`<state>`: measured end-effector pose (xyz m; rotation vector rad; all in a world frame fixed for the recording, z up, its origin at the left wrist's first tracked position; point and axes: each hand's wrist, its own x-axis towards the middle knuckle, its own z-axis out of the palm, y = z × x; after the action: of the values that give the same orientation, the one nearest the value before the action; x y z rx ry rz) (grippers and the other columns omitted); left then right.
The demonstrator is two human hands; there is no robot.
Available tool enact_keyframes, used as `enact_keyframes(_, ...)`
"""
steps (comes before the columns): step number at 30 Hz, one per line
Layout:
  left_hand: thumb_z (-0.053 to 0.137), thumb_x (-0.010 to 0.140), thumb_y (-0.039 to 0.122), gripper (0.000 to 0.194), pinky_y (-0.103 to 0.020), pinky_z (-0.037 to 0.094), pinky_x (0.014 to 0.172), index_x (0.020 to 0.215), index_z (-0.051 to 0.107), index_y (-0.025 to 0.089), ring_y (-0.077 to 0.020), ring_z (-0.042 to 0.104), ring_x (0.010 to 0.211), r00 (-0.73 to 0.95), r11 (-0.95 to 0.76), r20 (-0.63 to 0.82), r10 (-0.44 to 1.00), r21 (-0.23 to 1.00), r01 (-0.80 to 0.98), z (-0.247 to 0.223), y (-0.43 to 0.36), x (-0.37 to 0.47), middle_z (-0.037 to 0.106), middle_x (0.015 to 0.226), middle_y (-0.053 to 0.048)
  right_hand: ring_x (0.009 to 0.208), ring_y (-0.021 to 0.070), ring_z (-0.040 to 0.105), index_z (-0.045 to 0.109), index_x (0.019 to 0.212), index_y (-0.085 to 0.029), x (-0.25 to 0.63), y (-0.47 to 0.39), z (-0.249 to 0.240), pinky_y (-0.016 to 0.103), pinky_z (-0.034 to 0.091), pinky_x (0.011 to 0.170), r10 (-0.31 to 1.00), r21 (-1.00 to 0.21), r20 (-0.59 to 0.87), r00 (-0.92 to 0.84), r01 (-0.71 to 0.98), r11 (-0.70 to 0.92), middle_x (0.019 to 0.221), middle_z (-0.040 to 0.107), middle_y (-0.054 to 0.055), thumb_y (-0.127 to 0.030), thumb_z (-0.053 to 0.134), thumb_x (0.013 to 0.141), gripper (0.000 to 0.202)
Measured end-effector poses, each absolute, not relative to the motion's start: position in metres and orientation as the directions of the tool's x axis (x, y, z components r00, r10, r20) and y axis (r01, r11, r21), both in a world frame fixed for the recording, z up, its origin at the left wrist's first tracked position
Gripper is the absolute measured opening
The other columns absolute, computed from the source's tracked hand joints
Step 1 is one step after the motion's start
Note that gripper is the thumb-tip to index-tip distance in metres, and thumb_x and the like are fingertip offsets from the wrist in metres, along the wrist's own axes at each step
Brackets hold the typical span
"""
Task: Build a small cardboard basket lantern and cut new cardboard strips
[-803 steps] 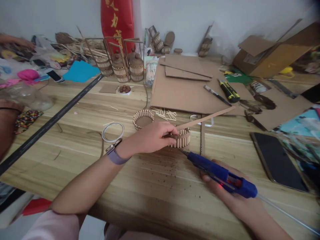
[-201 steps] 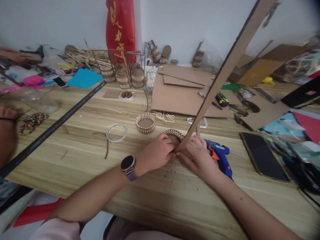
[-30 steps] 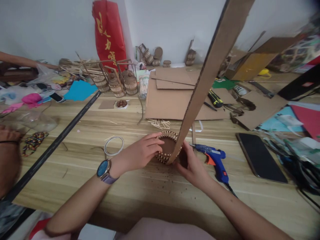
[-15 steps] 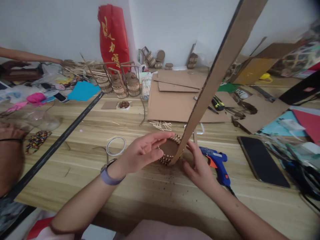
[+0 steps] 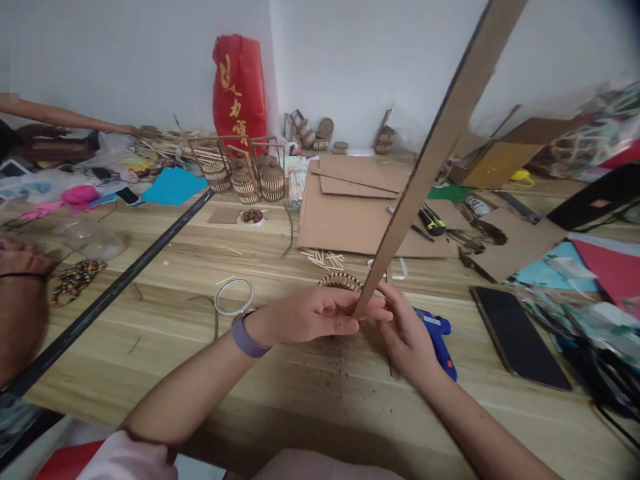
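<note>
A long cardboard strip (image 5: 425, 160) rises at a slant from between my hands toward the upper right. Near its lower end, the thumb and fingers of my left hand (image 5: 320, 315) close around it. Behind that hand, the rim of a small round stick basket (image 5: 341, 280) shows; the rest is mostly hidden. My right hand (image 5: 407, 333) is just right of the strip, fingers bent close to its lower end; what they hold, if anything, is hidden. The blue glue gun (image 5: 440, 337) lies right beside my right hand.
Cardboard sheets (image 5: 345, 223), short sticks (image 5: 325, 259) and a tape ring (image 5: 234, 297) lie ahead. A black phone (image 5: 517, 337) is at right. Finished baskets (image 5: 245, 183) stand at the back left. Another person's hand (image 5: 23, 263) rests at the left edge.
My left hand has moved right across the basket and taken hold of the strip's lower end. The strip's lower end has shifted slightly right and up, away from the basket's front.
</note>
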<state>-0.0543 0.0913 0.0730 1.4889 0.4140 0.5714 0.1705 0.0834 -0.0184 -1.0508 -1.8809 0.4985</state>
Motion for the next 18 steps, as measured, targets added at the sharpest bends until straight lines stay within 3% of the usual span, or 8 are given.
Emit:
enact_keyframes(3, 0.057, 0.095, 0.019, 0.043, -0.043, 0.038, 0.114, 0.137, 0.055, 0.026, -0.0213, 0.049, 0.136, 0.815, -0.070, 0.096, 0.571, 0.995, -0.068, 0.073, 0.094, -0.053, 0.060, 0.140, -0.008, 0.120, 0.0262, 0.055, 0.045, 0.140, -0.034, 0.174, 0.086, -0.011, 0.046, 0.051, 0.094, 0.830, -0.699, 0.510, -0.226, 0.454, 0.553, 0.133, 0.056, 0.008, -0.015, 0.048, 0.091, 0.053)
enact_keyframes(6, 0.058, 0.095, 0.020, 0.044, -0.043, 0.038, 0.114, 0.138, 0.055, 0.027, -0.0213, 0.051, 0.135, 0.820, -0.108, 0.086, 0.566, 0.994, -0.030, 0.075, 0.095, -0.052, 0.061, 0.138, -0.006, 0.097, 0.0233, 0.063, 0.051, 0.136, -0.033, 0.180, 0.088, 0.006, 0.043, 0.054, 0.084, 0.837, -0.699, 0.501, -0.220, 0.468, 0.541, 0.110, 0.063, 0.007, -0.019, 0.049, 0.093, 0.045)
enact_keyframes(10, 0.054, 0.097, 0.021, 0.041, -0.043, 0.041, 0.111, 0.138, 0.055, 0.027, -0.0213, 0.053, 0.132, 0.817, -0.134, 0.090, 0.569, 0.991, -0.015, 0.075, 0.093, -0.050, 0.062, 0.137, -0.007, 0.064, 0.0169, 0.062, 0.051, 0.141, -0.034, 0.194, 0.091, 0.036, 0.032, 0.056, 0.064, 0.861, -0.813, 0.318, -0.396, 0.354, 0.463, 0.075, 0.063, 0.000, -0.030, 0.045, 0.098, 0.044)
enact_keyframes(11, 0.052, 0.098, 0.020, 0.040, -0.043, 0.043, 0.109, 0.137, 0.056, 0.026, -0.0210, 0.055, 0.131, 0.811, -0.138, 0.088, 0.578, 0.990, -0.009, 0.074, 0.093, -0.050, 0.062, 0.137, -0.008, 0.065, 0.0171, 0.063, 0.052, 0.141, -0.035, 0.197, 0.092, 0.041, 0.032, 0.057, 0.064, 0.864, -0.844, 0.266, -0.427, 0.329, 0.422, 0.077, 0.065, 0.000, -0.033, 0.045, 0.098, 0.044)
enact_keyframes(13, 0.049, 0.098, 0.020, 0.040, -0.040, 0.047, 0.104, 0.138, 0.055, 0.024, -0.0206, 0.057, 0.128, 0.793, -0.143, 0.089, 0.603, 0.990, -0.002, 0.074, 0.092, -0.049, 0.063, 0.135, -0.009, 0.087, 0.0220, 0.070, 0.056, 0.138, -0.038, 0.202, 0.095, 0.050, 0.038, 0.059, 0.077, 0.864, -0.890, 0.214, -0.455, 0.273, 0.365, 0.101, 0.072, 0.004, -0.040, 0.048, 0.097, 0.042)
enact_keyframes(15, 0.048, 0.099, 0.021, 0.040, -0.038, 0.049, 0.100, 0.139, 0.055, 0.022, -0.0208, 0.058, 0.126, 0.780, -0.158, 0.094, 0.619, 0.987, 0.006, 0.073, 0.091, -0.049, 0.064, 0.135, -0.010, 0.121, 0.0298, 0.061, 0.061, 0.133, -0.039, 0.201, 0.096, 0.054, 0.048, 0.053, 0.097, 0.845, -0.923, 0.204, -0.494, 0.190, 0.334, 0.136, 0.063, 0.003, -0.046, 0.050, 0.095, 0.040)
enact_keyframes(18, 0.049, 0.098, 0.025, 0.036, -0.035, 0.050, 0.095, 0.133, 0.060, 0.024, -0.0203, 0.062, 0.117, 0.757, -0.250, 0.108, 0.644, 0.965, 0.075, 0.073, 0.090, -0.048, 0.069, 0.125, -0.008, 0.137, 0.0338, 0.046, 0.065, 0.128, -0.040, 0.192, 0.095, 0.060, 0.056, 0.046, 0.105, 0.812, -0.962, 0.172, -0.558, 0.081, 0.259, 0.149, 0.051, -0.001, -0.055, 0.053, 0.092, 0.041)
